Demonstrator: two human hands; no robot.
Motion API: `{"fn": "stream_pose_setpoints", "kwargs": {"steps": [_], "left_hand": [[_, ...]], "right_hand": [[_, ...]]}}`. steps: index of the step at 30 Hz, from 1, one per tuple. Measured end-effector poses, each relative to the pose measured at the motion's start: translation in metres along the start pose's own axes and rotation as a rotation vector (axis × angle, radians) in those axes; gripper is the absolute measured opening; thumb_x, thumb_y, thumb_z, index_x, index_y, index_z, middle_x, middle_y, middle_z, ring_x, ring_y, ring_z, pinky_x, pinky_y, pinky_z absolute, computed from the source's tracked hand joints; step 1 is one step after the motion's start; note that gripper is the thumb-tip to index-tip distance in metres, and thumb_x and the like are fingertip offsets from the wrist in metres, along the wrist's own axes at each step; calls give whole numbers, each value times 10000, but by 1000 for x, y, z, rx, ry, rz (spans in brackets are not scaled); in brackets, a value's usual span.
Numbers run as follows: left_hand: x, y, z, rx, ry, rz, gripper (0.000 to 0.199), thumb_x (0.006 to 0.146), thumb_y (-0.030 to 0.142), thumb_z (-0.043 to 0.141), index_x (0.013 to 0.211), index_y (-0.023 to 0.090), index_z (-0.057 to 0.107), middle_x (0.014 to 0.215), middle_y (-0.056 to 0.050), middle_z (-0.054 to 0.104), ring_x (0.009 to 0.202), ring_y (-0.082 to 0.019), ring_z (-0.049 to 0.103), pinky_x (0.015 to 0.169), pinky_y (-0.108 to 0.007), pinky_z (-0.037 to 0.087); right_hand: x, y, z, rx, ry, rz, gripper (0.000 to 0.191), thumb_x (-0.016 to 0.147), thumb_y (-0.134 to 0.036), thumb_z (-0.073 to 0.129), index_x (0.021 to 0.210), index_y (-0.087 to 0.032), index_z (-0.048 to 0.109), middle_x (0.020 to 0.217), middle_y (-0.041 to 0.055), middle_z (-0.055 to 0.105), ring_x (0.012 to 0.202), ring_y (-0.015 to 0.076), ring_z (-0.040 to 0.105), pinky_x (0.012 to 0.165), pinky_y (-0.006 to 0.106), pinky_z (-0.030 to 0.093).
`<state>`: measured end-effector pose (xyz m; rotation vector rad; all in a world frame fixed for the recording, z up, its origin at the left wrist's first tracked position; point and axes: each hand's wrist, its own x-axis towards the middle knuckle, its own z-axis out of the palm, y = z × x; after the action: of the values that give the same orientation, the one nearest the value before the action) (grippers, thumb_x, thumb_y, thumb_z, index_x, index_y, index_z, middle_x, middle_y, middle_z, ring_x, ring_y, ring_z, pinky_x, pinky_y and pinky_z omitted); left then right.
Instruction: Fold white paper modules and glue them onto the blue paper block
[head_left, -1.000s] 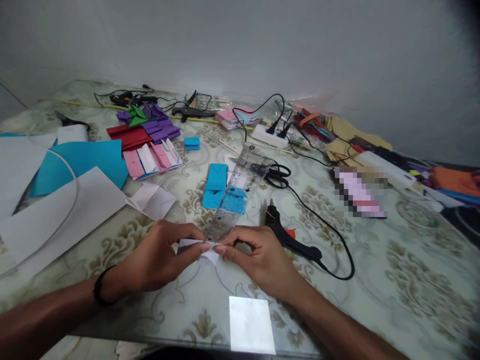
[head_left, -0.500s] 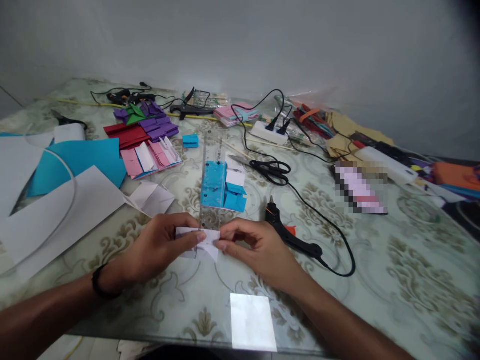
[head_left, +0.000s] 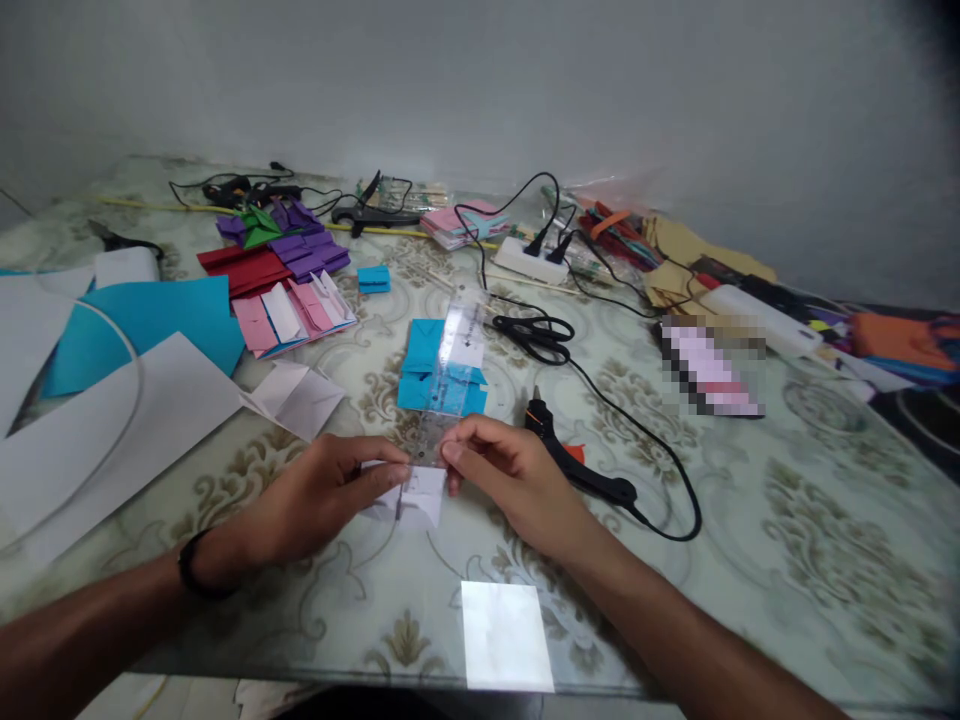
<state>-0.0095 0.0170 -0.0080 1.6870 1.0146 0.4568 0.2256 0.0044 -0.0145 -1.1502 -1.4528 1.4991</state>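
My left hand (head_left: pixel 330 500) pinches the left part of a small folded white paper (head_left: pixel 421 493) near the table's front. Between thumb and fingers, my right hand (head_left: pixel 506 480) grips the near end of a clear plastic ruler (head_left: pixel 448 375). The ruler slants away to the right across folded blue papers (head_left: pixel 420 350), and its near end meets the white paper's top edge. A black glue gun (head_left: pixel 577 465) lies just right of my right hand. Farther back are black-handled scissors (head_left: pixel 536 338), their blades partly under the ruler.
White sheets (head_left: pixel 142 430) and a blue sheet (head_left: pixel 161 315) cover the left side. Folded pink papers (head_left: pixel 300 312) and purple ones (head_left: pixel 309 252) lie behind them. A white power strip (head_left: pixel 529 262) with black cables stands at the back. A white square (head_left: pixel 506 635) lies at the front edge.
My right hand has gone from the white paper to the ruler's near end. The ruler's far end has swung right, now over the scissors' blades. My left hand stays on the paper.
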Motion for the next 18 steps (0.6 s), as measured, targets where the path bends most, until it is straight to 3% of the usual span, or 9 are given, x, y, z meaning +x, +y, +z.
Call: {"fn": "stream_pose_setpoints", "kwargs": {"steps": [7, 12, 18], "left_hand": [[1, -2, -2, -1, 98, -21, 300, 1012, 395, 575, 949, 173, 767, 846, -11, 737, 734, -147, 592, 617, -229, 428], [2, -2, -2, -24, 143, -42, 295, 1002, 398, 577, 928, 181, 763, 816, -4, 718, 687, -132, 568, 560, -214, 395], [1, -2, -3, 19, 155, -42, 274, 983, 371, 578, 868, 176, 733, 757, 10, 683, 651, -123, 539, 564, -222, 387]], "right_hand": [[2, -2, -9, 53, 93, -76, 318, 975, -501, 653, 844, -211, 645, 834, 19, 665, 679, 154, 619, 677, 301, 516], [1, -6, -19, -171, 156, -39, 266, 998, -421, 601, 830, -217, 621, 692, -14, 604, 607, 147, 583, 607, 282, 471], [2, -1, -16, -385, 47, 53, 217, 969, -368, 597, 824, -214, 645, 626, -30, 592, 526, 134, 527, 510, 263, 394]]}}
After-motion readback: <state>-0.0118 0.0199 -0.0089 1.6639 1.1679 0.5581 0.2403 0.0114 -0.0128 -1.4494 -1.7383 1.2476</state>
